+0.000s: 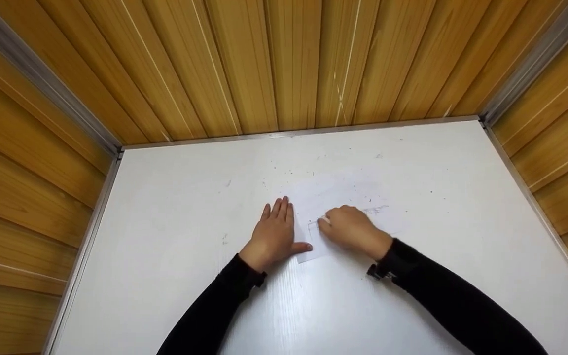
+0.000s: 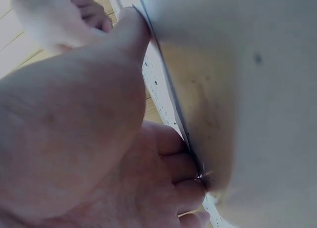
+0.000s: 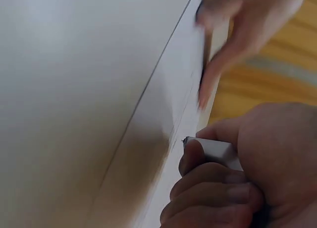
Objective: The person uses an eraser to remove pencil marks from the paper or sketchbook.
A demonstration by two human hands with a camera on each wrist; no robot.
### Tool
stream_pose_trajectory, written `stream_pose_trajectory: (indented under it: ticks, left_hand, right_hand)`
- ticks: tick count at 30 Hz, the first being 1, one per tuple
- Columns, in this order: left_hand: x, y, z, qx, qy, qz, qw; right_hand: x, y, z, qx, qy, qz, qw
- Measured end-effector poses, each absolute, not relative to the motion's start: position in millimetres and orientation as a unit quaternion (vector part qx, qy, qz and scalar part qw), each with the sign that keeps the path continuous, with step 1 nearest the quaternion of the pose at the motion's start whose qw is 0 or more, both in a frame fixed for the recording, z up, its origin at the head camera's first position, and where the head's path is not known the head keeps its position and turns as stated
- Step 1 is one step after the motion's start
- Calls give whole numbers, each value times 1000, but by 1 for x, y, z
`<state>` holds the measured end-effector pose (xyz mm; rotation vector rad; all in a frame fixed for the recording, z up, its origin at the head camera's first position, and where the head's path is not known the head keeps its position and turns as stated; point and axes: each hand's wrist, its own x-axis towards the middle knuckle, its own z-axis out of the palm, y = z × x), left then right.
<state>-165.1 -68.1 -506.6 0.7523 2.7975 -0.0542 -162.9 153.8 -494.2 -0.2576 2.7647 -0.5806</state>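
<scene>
A sheet of white paper point(image 1: 336, 190) with faint grey pencil lines point(image 1: 376, 210) lies on the white table. My left hand point(image 1: 273, 235) is flat along the sheet's left edge, fingers straight, with the thumb point(image 1: 302, 247) spread over the lower left corner. The right hand point(image 1: 355, 229) grips a white eraser point(image 3: 214, 149) in curled fingers, low over the paper beside a drawn corner line point(image 1: 312, 225). In the right wrist view the eraser's end has a dark, smudged tip close to the paper. Most of the eraser is hidden inside the fist.
Dark crumbs point(image 1: 291, 172) are scattered over the paper and the table point(image 1: 175, 207) around it. Wood-panelled walls point(image 1: 244, 64) with grey metal edging point(image 1: 274, 134) enclose the table at the back and both sides.
</scene>
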Motion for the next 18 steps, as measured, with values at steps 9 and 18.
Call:
stream_pose_trajectory:
  ticks: [9, 18]
  left_hand:
    - [-166, -69, -506, 261, 959, -23, 113]
    - [-167, -69, -504, 245, 960, -31, 131]
  right_hand:
    - [-168, 112, -509, -123, 968, -180, 121]
    - [-182, 226, -501, -37, 971, -190, 141]
